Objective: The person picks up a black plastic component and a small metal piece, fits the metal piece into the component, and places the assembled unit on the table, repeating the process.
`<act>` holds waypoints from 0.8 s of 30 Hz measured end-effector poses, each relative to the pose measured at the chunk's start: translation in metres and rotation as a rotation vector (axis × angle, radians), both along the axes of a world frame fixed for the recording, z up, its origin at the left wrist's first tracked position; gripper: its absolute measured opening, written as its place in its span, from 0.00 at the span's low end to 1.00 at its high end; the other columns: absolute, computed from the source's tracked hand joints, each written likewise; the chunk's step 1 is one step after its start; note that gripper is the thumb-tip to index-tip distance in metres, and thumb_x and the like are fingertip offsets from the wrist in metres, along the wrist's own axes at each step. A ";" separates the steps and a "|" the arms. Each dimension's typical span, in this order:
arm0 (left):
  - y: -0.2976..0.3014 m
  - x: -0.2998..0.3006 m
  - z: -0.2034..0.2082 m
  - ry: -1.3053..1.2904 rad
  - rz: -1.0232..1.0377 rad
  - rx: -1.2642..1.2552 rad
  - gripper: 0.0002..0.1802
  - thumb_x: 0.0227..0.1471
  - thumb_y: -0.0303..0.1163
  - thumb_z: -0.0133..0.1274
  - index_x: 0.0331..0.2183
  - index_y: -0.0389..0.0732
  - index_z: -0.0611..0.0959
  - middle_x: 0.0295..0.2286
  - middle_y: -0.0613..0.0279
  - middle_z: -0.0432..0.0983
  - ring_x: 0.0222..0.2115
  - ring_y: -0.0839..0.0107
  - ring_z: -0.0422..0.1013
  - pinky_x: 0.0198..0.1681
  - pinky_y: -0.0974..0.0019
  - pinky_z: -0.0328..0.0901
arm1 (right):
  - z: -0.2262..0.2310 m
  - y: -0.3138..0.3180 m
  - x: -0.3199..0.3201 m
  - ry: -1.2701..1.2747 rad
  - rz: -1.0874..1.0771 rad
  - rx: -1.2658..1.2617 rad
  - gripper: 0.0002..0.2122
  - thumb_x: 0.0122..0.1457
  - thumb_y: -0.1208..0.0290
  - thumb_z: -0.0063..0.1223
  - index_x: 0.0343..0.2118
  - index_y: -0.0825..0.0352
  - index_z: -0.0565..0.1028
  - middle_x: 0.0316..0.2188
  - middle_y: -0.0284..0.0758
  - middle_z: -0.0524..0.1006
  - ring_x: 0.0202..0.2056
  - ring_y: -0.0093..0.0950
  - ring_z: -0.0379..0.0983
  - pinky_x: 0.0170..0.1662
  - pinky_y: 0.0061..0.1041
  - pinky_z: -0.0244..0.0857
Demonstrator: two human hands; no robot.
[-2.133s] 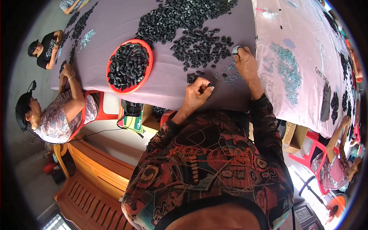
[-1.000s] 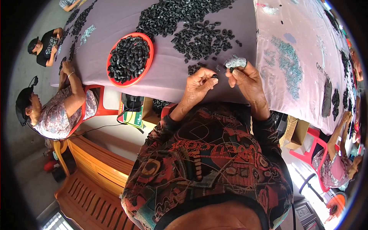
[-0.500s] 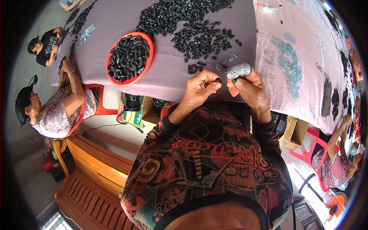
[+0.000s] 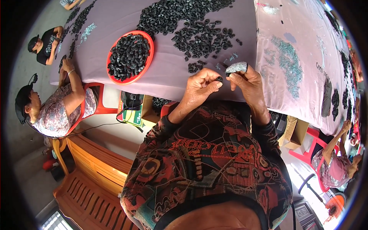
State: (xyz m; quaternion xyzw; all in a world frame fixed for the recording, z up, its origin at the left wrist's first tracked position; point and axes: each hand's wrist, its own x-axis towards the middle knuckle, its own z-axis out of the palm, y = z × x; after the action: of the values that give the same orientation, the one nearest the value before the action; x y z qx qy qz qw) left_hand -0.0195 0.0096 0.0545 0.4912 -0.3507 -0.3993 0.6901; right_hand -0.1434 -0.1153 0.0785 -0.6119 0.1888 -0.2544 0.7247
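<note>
My left hand (image 4: 198, 88) is closed in a pinch on a small black ring-shaped part (image 4: 219, 79), held over the near edge of the table. Just right of it, my right hand (image 4: 249, 85) is also closed, thumb pressed toward the index finger. A grey-and-white patterned finger cover (image 4: 236, 67) wraps that index finger. Something small and dark shows at the right fingertips, too little of it visible to name. Beyond my hands lie loose black ring-shaped parts (image 4: 203, 40) and several small clear, bluish pieces (image 4: 231, 58).
A red basin (image 4: 150, 57) full of black parts stands at the left on the lilac tablecloth (image 4: 168, 71). More bluish pieces (image 4: 289, 65) are heaped on the pink cloth. People sit along both sides. An orange-brown bench (image 4: 92, 161) and a cardboard box (image 4: 297, 132) are below.
My right hand has shifted slightly left and up, its thumb now nearer the covered finger's tip. My left hand has barely moved, still holding the black part.
</note>
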 end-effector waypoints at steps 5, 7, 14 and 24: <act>0.000 0.001 0.000 -0.009 -0.009 0.008 0.07 0.47 0.21 0.53 0.32 0.35 0.75 0.23 0.69 0.70 0.23 0.85 0.65 0.25 0.80 0.62 | 0.003 0.001 -0.001 0.026 0.006 -0.034 0.04 0.52 0.78 0.52 0.32 0.68 0.73 0.21 0.27 0.72 0.19 0.13 0.63 0.23 0.13 0.59; 0.000 -0.001 -0.001 -0.009 -0.003 0.014 0.06 0.47 0.22 0.53 0.31 0.35 0.75 0.22 0.70 0.70 0.22 0.86 0.64 0.24 0.81 0.61 | 0.003 0.002 -0.001 0.038 0.015 -0.037 0.04 0.52 0.78 0.52 0.32 0.68 0.73 0.20 0.26 0.72 0.19 0.12 0.62 0.23 0.13 0.58; 0.001 0.000 -0.003 -0.055 -0.015 0.022 0.05 0.46 0.21 0.54 0.30 0.36 0.76 0.22 0.72 0.69 0.21 0.88 0.60 0.23 0.81 0.57 | 0.005 0.002 0.000 0.089 0.071 -0.069 0.04 0.52 0.77 0.51 0.31 0.68 0.72 0.20 0.26 0.70 0.19 0.12 0.61 0.23 0.12 0.57; 0.000 0.001 -0.008 -0.092 -0.032 0.042 0.04 0.46 0.21 0.54 0.28 0.36 0.76 0.22 0.73 0.68 0.20 0.88 0.59 0.22 0.81 0.56 | 0.007 0.004 0.000 0.164 0.080 -0.127 0.03 0.52 0.78 0.51 0.30 0.70 0.71 0.21 0.27 0.70 0.21 0.12 0.62 0.23 0.13 0.58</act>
State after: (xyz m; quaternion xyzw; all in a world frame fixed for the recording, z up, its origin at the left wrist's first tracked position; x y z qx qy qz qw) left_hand -0.0184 0.0094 0.0468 0.5177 -0.3815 -0.3946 0.6564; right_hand -0.1436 -0.1113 0.0851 -0.6823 0.2063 -0.1859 0.6763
